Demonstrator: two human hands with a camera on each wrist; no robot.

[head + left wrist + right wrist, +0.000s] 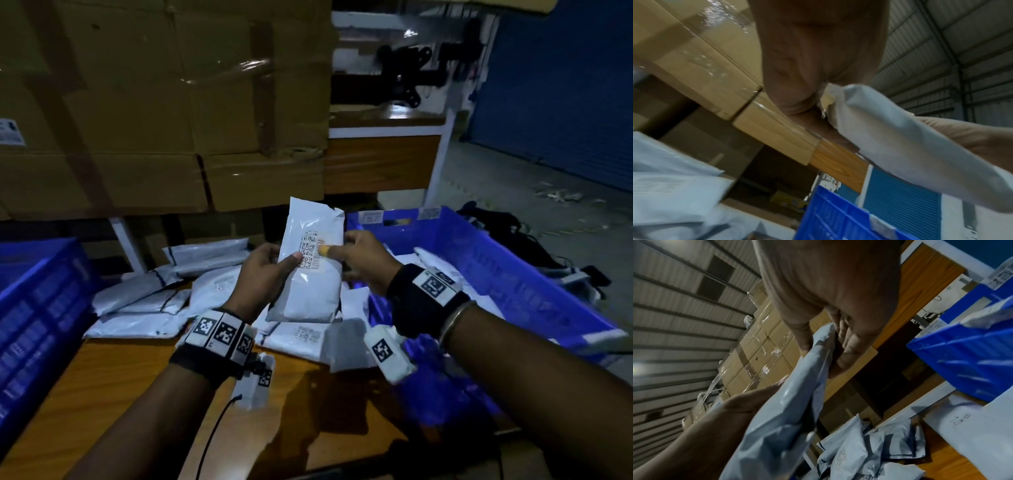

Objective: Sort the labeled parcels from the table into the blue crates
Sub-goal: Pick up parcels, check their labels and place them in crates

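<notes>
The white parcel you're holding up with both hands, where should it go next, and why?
Probably a short carry to the right, into the blue crate. The white parcel is off the wooden table, gripped by the left hand and right hand with its label facing up, as if just read. That crate is nearest and already holds parcels.

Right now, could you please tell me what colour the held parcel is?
White, with a black-printed barcode label; the parcel shows best in the head view.
</notes>
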